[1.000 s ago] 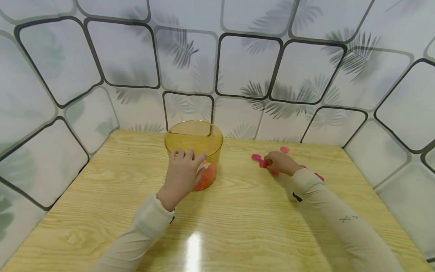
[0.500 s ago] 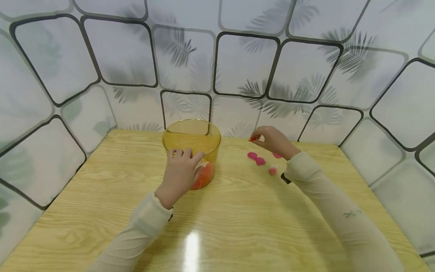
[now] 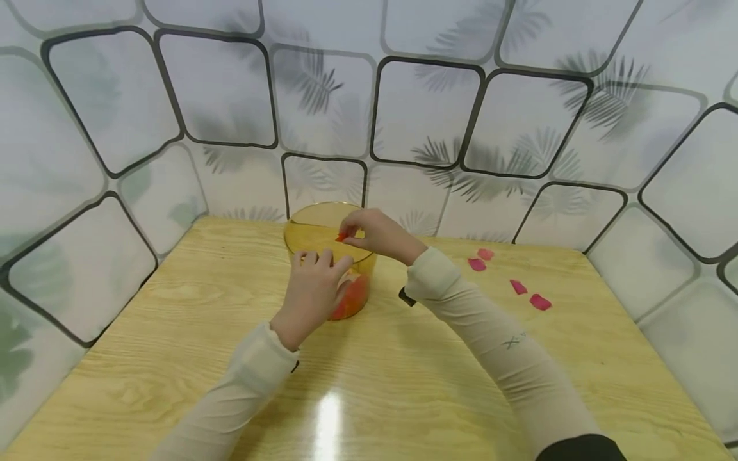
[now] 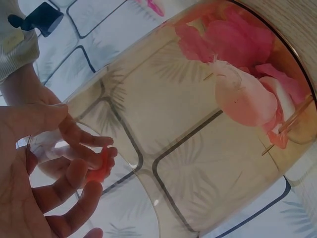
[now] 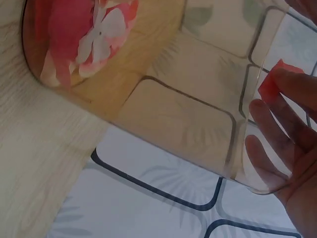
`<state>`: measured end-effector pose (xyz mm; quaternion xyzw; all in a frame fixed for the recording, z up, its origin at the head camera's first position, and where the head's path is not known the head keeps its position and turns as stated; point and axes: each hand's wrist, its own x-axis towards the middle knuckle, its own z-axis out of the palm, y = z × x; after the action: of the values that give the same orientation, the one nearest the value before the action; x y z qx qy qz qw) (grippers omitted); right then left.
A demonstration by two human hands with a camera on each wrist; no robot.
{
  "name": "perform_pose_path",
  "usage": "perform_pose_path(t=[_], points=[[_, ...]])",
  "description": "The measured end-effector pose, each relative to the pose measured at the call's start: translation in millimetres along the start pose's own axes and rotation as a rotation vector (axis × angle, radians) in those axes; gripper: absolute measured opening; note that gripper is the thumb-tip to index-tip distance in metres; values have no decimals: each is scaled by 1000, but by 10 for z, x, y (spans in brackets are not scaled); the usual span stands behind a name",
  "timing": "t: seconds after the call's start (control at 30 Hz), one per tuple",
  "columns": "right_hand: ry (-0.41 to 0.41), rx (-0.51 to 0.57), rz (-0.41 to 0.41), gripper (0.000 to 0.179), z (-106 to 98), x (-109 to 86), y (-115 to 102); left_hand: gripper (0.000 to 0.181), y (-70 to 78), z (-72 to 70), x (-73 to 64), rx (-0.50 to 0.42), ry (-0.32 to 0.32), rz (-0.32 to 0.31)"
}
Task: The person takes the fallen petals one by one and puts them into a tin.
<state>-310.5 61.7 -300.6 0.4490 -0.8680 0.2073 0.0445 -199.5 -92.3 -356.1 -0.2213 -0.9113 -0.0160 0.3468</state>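
A transparent amber container (image 3: pixel 304 239) stands on the table, with pink, red and white petals (image 4: pixel 240 47) at its bottom. My left hand (image 3: pixel 310 291) holds its near rim, fingers hooked over the edge. Above the container's mouth, my right hand (image 3: pixel 382 234) pinches a small red petal (image 5: pixel 270 87) between thumb and fingertips. The left wrist view shows the right hand and this petal beyond the left fingers (image 4: pixel 81 203).
Several loose pink petals (image 3: pixel 541 301) lie on the wooden table (image 3: pixel 461 390) to the right of the container. A patterned curtain-like backdrop (image 3: pixel 426 115) rises behind the table and along both sides.
My right hand has picked a red petal up from the pile on the right and carried it left, over the container's mouth. The left hand has stayed at the rim.
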Motion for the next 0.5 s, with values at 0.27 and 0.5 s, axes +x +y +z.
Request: perform_pose_path(t=[0.27,0.5], points=[[-42,63,73,14,76,38,23,35,12,-26,5,-13,-14,-12],[105,70,81,20,53,-92,51,35,19,-17,4,-9,-6,-10]])
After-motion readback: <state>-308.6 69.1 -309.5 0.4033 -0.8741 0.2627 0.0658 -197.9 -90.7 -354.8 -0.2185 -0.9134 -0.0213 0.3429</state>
